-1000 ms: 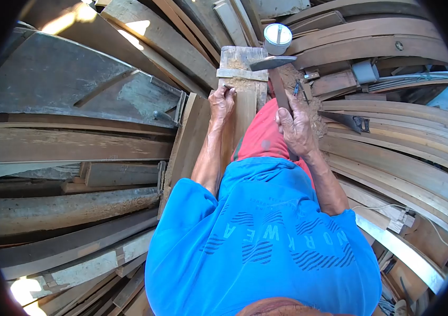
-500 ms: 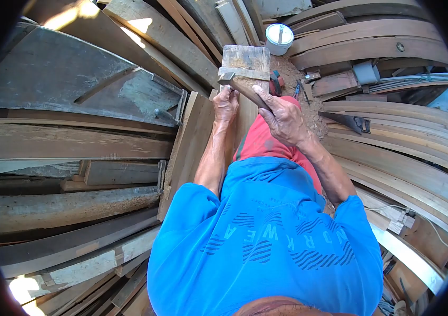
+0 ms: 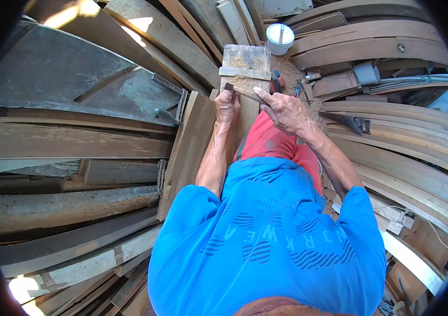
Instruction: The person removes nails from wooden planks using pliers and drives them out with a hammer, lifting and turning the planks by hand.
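Note:
My right hand [image 3: 286, 111] is closed round the handle of a hammer [image 3: 245, 94], whose dark head lies close above my left hand [image 3: 227, 108]. The fingers of my left hand are bent together near the edge of a wooden plank; what they hold, if anything, is hidden under the hammer head. Just ahead of both hands is a worn wooden block [image 3: 246, 57] with a narrow batten [image 3: 244, 72] across it. Sawdust lies on the wood beside the batten.
A white bucket [image 3: 280, 38] stands beyond the block. A handsaw [image 3: 346, 122] lies to the right on stacked boards [image 3: 392, 134]. Pliers [image 3: 298, 89] and a red tool [image 3: 278, 81] rest near my knee. Large planks [image 3: 76, 141] fill the left side.
The hammer head has come down toward my left hand, and the handle lies flatter. My right hand has shifted slightly right and down. My left hand has hardly moved.

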Available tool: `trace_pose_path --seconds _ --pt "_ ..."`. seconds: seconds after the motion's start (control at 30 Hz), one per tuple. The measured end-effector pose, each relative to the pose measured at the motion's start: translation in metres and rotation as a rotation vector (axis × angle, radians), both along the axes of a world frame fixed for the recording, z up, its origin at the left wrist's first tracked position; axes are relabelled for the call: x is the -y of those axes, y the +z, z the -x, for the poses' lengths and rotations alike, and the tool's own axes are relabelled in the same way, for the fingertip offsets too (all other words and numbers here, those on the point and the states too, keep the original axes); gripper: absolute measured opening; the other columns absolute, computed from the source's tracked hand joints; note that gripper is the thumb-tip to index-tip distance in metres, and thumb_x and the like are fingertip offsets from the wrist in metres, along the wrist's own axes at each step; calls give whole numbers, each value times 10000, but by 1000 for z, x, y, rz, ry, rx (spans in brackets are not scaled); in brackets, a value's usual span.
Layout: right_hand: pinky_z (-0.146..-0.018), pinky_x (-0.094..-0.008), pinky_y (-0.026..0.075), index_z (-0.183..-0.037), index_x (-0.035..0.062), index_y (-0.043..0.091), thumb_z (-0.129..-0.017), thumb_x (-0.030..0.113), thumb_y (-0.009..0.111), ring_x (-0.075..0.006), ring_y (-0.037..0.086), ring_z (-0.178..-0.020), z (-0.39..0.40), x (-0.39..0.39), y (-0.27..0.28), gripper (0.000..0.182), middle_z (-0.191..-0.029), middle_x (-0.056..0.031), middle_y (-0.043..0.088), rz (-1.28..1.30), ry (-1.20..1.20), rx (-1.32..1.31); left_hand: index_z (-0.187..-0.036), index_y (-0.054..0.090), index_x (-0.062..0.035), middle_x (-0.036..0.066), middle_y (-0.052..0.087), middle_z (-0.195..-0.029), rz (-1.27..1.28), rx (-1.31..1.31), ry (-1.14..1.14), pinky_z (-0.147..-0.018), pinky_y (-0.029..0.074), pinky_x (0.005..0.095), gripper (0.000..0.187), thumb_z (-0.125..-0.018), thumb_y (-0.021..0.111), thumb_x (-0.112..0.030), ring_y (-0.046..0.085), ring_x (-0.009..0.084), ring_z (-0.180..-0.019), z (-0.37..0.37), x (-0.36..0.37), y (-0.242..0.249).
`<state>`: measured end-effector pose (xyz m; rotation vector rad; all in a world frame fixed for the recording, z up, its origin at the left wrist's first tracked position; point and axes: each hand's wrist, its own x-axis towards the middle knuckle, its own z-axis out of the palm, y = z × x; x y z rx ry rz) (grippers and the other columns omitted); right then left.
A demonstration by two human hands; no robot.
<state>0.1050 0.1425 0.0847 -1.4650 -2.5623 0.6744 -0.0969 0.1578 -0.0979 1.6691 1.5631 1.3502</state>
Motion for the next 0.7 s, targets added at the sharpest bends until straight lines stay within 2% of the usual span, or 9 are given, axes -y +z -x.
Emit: trace_pose_path --seconds 0.03,0.1,0.2,0.3,0.47,0.5,0.6,0.63,0.7 --pt "-727 -487 568 -1527 156 477 -991 224 633 -398 701 -862 2 0 3 562 -999 -202 698 -73 8 -108 -1055 694 -39 216 719 -958 23 -25 -10 -748 564 430 184 -884 677 25 722 400 -910 1 -2 -1" --pt "-723 -492 571 -1520 145 480 -992 232 631 -400 704 -859 7 7 10 557 -996 -211 700 -208 15 -324 -1044 696 -31 215 719 -955 46 1 -24 -743 563 426 174 -886 662 33 722 401 -908 0 -1 3" --pt "-734 -496 570 -1504 135 491 -991 223 632 -403 705 -883 13 6 8 539 -1008 -209 703 -283 27 -497 -1032 703 -25 219 719 -960 49 23 -45 -742 561 415 161 -893 647 37 720 405 -915 0 -6 8" --pt "-743 -503 571 -1458 116 520 -979 204 646 -411 704 -902 5 -8 6 503 -1022 -208 706 44 -16 120 -1035 705 -30 219 718 -959 21 28 -60 -743 559 411 159 -900 647 31 722 401 -912 2 -7 -4" --pt "-722 -516 575 -1422 101 521 -988 212 621 -419 707 -873 17 9 23 460 -994 -217 710 -260 14 -441 -1015 703 -25 212 714 -922 -3 5 -36 -733 556 407 142 -900 646 38 730 381 -883 -2 -3 12" --pt "-717 -519 575 -1419 99 518 -988 213 618 -419 707 -864 21 10 26 457 -986 -219 709 -333 21 -562 -1006 697 -26 212 711 -912 16 17 -41 -738 553 417 137 -899 643 40 726 386 -890 -2 -2 2" --pt "-720 -507 570 -1420 92 518 -982 207 628 -408 705 -866 6 2 2 466 -979 -209 705 40 -40 173 -1012 691 -32 212 710 -918 46 -43 -37 -747 550 431 122 -908 650 17 719 396 -903 4 -5 -37" --pt "-716 -501 565 -1414 88 533 -972 213 648 -407 702 -863 3 0 -2 474 -985 -208 698 -21 -63 65 -1026 690 -33 212 711 -919 41 -35 -46 -742 549 437 123 -910 667 0 716 404 -904 1 -3 -3" --pt "-708 -503 563 -1419 92 535 -973 226 647 -411 702 -847 1 0 8 478 -980 -208 698 -164 -43 -155 -1027 690 -29 213 713 -927 47 -16 -35 -744 549 437 123 -906 680 -9 712 411 -905 -2 -8 7"
